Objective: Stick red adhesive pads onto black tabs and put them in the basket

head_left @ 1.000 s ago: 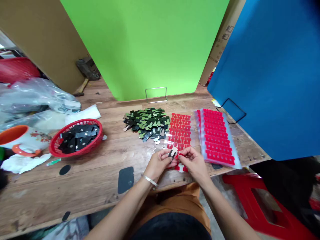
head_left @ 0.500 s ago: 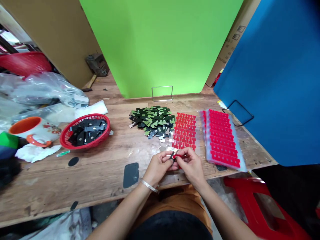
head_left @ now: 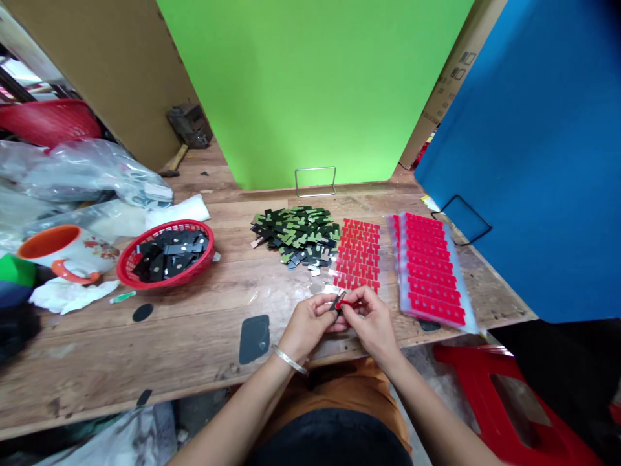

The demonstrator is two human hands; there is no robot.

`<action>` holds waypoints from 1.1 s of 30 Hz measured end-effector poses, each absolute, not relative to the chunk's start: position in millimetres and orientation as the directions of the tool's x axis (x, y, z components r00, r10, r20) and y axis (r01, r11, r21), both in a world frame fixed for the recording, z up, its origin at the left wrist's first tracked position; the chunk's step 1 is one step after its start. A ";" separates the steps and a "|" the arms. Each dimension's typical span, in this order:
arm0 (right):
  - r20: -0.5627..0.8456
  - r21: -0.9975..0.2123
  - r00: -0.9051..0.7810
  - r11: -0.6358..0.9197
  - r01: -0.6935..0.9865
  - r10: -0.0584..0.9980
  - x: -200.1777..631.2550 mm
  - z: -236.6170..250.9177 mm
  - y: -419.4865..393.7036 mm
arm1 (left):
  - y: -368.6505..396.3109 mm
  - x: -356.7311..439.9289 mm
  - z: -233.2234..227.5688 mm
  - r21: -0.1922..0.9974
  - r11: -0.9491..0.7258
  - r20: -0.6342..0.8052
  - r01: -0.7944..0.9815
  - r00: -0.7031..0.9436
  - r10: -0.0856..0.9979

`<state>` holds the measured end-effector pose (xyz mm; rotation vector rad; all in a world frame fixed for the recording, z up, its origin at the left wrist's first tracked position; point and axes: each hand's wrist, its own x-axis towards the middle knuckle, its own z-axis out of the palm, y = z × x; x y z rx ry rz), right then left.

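Lower center, the left hand (head_left: 310, 322) pinches a dark plate (head_left: 334, 303), long axis slanting toward upper right; the right hand (head_left: 372, 322) grips a red sticker (head_left: 345, 302).

Printed marks (head_left: 463, 66) on the cardboard (head_left: 447, 84) cannot be read.

Over a brown wood-grain counter (head_left: 194, 349), the left hand (head_left: 309, 321) pinches a small flat black piece (head_left: 335, 303); the right hand (head_left: 372, 323) pinches a small red piece (head_left: 345, 303) beside it.

Two hands (head_left: 310, 323) (head_left: 372, 322), one parts pile (head_left: 298, 234) (one mug (head_left: 72, 251)).
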<state>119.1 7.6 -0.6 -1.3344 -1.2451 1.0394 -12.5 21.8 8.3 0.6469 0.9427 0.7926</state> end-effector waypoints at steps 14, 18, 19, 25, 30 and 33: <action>0.033 -0.991 0.103 0.019 0.133 0.994 119.2 0.3 8.0 | 22.4 -12.7 10.1 0.777 0.558 -0.448 -0.291 0.366 0.816; 0.029 -0.992 0.105 0.016 0.125 0.994 118.1 0.6 8.0 | 22.7 -11.5 11.4 0.795 0.540 -0.439 -0.275 0.353 0.826; 0.029 -0.992 0.105 0.015 0.125 0.994 117.7 0.8 7.6 | 22.5 -11.0 11.6 0.804 0.530 -0.437 -0.270 0.337 0.834; 0.077 -0.967 0.107 0.049 0.250 0.991 115.5 5.4 1.5 | 20.5 -7.8 10.7 0.835 0.476 -0.422 -0.277 0.233 0.876; 0.253 -0.887 0.201 0.144 0.439 0.946 117.8 12.5 3.9 | 20.2 -7.0 10.1 0.836 0.470 -0.417 -0.284 0.230 0.879; 0.225 -0.902 0.202 0.126 0.412 0.953 119.7 13.9 8.9 | 20.5 -6.8 10.1 0.830 0.480 -0.425 -0.285 0.234 0.874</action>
